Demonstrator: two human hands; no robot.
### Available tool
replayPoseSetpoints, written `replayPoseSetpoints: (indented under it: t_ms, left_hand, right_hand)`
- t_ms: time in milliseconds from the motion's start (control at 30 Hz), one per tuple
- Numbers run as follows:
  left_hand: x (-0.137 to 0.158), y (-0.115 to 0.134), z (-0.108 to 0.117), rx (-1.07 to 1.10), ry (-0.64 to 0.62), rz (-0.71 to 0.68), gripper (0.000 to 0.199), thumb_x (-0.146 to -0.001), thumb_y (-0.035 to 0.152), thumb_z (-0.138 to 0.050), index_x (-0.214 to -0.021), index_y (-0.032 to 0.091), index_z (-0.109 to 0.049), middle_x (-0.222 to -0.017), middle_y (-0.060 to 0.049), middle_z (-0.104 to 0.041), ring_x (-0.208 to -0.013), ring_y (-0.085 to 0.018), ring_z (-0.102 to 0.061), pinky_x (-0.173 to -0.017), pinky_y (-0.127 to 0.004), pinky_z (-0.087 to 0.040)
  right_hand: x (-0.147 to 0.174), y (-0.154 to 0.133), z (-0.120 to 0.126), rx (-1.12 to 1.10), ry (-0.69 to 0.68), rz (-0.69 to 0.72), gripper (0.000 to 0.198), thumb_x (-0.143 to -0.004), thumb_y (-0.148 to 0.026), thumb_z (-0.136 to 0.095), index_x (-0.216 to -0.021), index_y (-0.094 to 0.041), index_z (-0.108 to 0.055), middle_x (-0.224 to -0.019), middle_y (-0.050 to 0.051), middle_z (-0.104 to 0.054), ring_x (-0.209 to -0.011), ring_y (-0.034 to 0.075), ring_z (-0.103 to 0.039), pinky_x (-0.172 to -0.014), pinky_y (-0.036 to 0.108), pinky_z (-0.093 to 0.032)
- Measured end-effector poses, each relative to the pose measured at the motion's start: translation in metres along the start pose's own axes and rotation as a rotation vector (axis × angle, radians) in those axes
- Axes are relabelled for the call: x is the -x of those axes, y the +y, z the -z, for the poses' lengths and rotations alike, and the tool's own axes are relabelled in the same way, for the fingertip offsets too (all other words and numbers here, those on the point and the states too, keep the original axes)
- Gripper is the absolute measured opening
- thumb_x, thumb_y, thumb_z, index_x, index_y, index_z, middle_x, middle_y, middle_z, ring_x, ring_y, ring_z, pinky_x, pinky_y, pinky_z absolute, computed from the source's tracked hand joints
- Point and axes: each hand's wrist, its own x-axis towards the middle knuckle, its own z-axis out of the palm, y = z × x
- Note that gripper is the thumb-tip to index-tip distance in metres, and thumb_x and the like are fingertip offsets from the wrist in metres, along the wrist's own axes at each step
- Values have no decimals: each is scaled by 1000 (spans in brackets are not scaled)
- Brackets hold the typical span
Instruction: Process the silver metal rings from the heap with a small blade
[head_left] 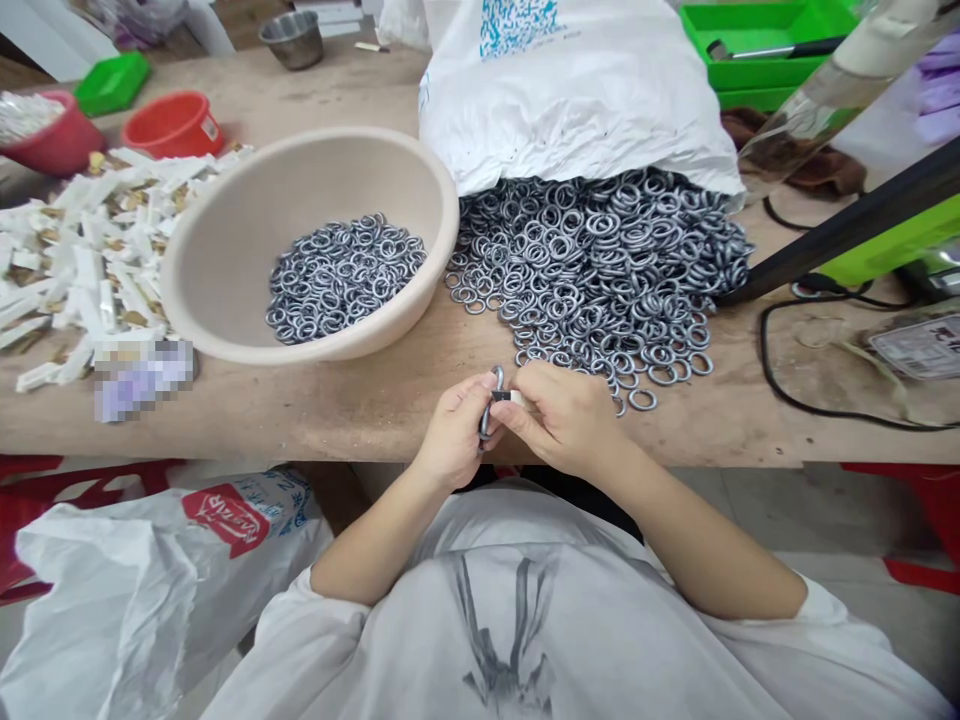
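Note:
My left hand (452,428) is closed on a dark grey metal ring (484,420), held near the table's front edge; whether more than one ring is in it I cannot tell. Pinched in my right hand (571,415) is a small white piece with a black end (508,396), its black end against the ring. The right fingers partly hide this piece. Just beyond my hands a heap of grey rings (600,260) spreads from the mouth of a white sack (577,110). More rings (341,280) lie inside a large beige basin (180,300) to the left.
White and tan strips (82,270) are piled left of the basin. Behind them stand a red bowl (169,125) and a metal bowl (292,42). At right are a green tray (765,25) holding a hammer-like tool, a slanted black bar (847,225) and a black cable (795,400).

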Motion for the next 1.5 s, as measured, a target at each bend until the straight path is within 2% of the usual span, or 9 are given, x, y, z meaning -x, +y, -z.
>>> replayPoseSetpoints:
  t_ms: [267, 467, 567, 633, 800, 900, 1133, 1300, 1500]
  left_hand:
    - [6, -5, 15, -38, -99, 44, 49, -81, 51, -71, -64, 14, -45, -48, 4, -34, -40, -5, -27, -38, -17, -22]
    - [9, 0, 27, -10, 47, -27, 48, -73, 49, -78, -65, 14, -46, -50, 3, -38, -40, -5, -29, -37, -17, -23]
    - [12, 6, 33, 4, 57, -38, 44, -74, 46, -76, -67, 12, -50, -52, 3, -40, -42, -5, -32, -39, -17, -25]
    - [13, 9, 38, 27, 47, -16, 36, -75, 42, -73, -76, 10, -56, -52, 3, -40, -43, -5, -33, -40, -17, -25]
    - [11, 14, 49, 123, 93, 12, 31, -72, 30, -63, -97, 13, -59, -54, 3, -43, -42, -8, -35, -40, -19, -23]
    - [6, 16, 52, 191, 97, 53, 30, -73, 41, -63, -88, 16, -55, -55, 3, -41, -43, -9, -36, -40, -19, -23]
    - [-7, -1, 44, -300, -28, -206, 50, -88, 61, -62, -79, 13, -52, -59, 2, -42, -46, -6, -34, -43, -19, -27]
    - [-7, -9, 29, -451, -115, -310, 45, -97, 55, -53, -84, 12, -59, -60, 1, -44, -50, -6, -39, -48, -19, -32]
    - [-2, -11, 15, -64, -172, 22, 57, -87, 66, -61, -81, 10, -59, -69, -2, -49, -47, -4, -36, -42, -17, -29]
  right_hand:
    - [-13, 19, -1, -184, 99, -197, 58, -112, -62, -42, -71, -20, -41, -62, -4, -39, -54, 17, -38, -53, 32, -21]
    - [-43, 22, -15, -509, -152, -129, 33, -104, -47, -60, -89, -17, -57, -74, -3, -52, -64, 18, -48, -57, 27, -32]
    - [-74, 43, -25, 161, -158, -236, 29, -97, -23, -74, -75, -16, -57, -72, -1, -53, -68, 20, -53, -56, 29, -26]
    - [-93, 56, -33, 520, -246, -214, 12, -96, -20, -79, -96, -17, -68, -95, 4, -59, -81, 25, -58, -55, 30, -25]
    - [-109, 61, -44, 790, -425, -119, 7, -103, -16, -64, -103, -11, -69, -107, 11, -58, -86, 29, -61, -54, 34, -31]
    - [-100, 55, -32, 597, -378, -153, 6, -98, -16, -61, -94, -12, -64, -100, 10, -58, -84, 28, -59, -58, 33, -33]
    - [-58, 27, 14, -759, -636, -306, 48, -103, -58, -50, -76, -19, -53, -60, -5, -40, -46, 13, -32, -46, 25, -25]
    - [-37, 15, -1, -1049, -281, -342, 56, -97, -65, -69, -70, -18, -55, -66, -1, -48, -57, 15, -42, -53, 24, -32]
    - [-15, 18, -11, -1058, 16, -240, 41, -102, -52, -75, -85, -19, -60, -71, -2, -55, -61, 17, -51, -62, 26, -39]
